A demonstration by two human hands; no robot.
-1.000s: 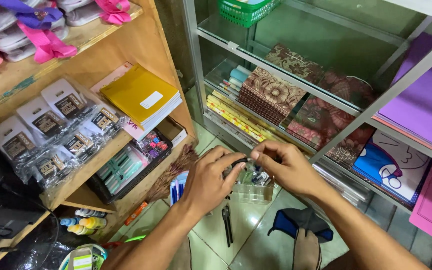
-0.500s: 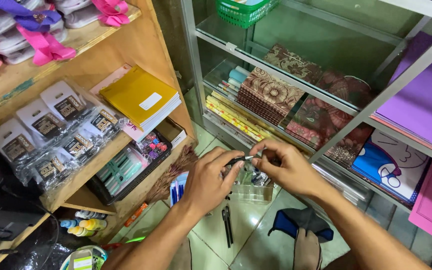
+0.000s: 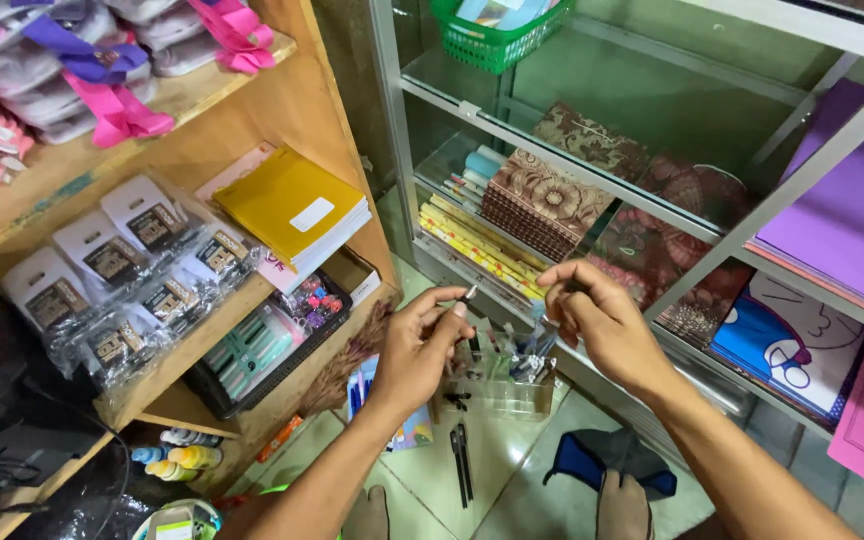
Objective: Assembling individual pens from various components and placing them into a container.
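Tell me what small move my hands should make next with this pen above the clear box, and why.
Probably lower the left hand and drop its pen into the clear plastic box below. The hands are apart, the right hand hovers over the box, and the box already holds similar pens.

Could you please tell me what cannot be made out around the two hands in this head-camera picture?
- Head view: the small dark item pinched by the left hand is too small to identify.
- Whatever the right hand holds is hidden by its curled fingers.
- The clear container below holds pens, blurred and partly covered by both hands.
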